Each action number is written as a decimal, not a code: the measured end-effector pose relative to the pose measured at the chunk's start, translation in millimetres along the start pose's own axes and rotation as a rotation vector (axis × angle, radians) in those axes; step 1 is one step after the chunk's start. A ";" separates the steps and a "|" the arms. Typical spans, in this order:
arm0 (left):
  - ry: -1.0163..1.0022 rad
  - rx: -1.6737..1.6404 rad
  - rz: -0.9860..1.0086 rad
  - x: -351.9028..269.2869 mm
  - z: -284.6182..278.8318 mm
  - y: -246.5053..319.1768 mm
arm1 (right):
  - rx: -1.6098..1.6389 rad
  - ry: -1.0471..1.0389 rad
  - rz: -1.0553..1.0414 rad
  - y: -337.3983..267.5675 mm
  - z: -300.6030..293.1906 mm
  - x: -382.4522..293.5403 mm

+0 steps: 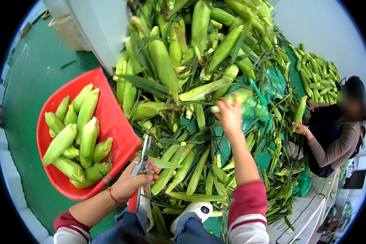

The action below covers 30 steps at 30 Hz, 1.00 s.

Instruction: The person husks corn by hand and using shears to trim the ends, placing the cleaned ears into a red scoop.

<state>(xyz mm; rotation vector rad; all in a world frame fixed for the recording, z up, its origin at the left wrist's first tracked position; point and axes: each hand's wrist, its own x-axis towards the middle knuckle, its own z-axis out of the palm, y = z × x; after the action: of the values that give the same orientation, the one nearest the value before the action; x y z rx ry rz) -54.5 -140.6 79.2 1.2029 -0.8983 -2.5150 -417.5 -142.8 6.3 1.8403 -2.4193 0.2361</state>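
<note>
My left hand (129, 180) holds pruning shears (134, 199) with a red handle, their metal blades pointing away from me. Held by its stem end in my right hand (230, 117) is a green ear of corn in its husk (242, 94), slightly blurred. This ear is over the front of a large heap of unhusked corn (163, 64) with long leaves. Left of the shears, a red plastic scoop-shaped container (119, 134) holds several ears with trimmed ends (88, 141). Stripped husk leaves (178, 174) lie on the floor between my hands and my feet.
At the right a co-worker (329, 137) sits holding another ear (300, 109). Behind this person is a pile of trimmed corn (318, 73) by the wall. Green plastic bags (273, 82) lie among the leaves. A white crate (302, 210) stands at lower right; a pale bin (68, 32) is at upper left.
</note>
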 end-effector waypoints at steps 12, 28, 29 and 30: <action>-0.169 -0.305 -0.054 47.4 99.2 -57.7 | 1.248 0.546 0.422 -129.0 -99.3 -229.5; -0.202 -0.302 0.021 66.8 23.0 -71.2 | 1.061 -0.215 0.016 -122.5 -84.9 -206.9; -0.197 -0.209 -0.139 68.6 16.2 -75.3 | 1.056 -0.317 -0.027 -131.3 -88.0 -204.5; -0.217 -0.200 -0.122 66.9 16.0 -79.6 | 1.186 -0.430 -0.084 -126.0 -90.9 -202.4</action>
<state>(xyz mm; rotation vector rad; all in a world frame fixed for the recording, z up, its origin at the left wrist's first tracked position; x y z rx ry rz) -104.4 -99.5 -3.8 0.9654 -0.6135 -2.7955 -243.6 32.5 70.4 2.5580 -2.6656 1.7355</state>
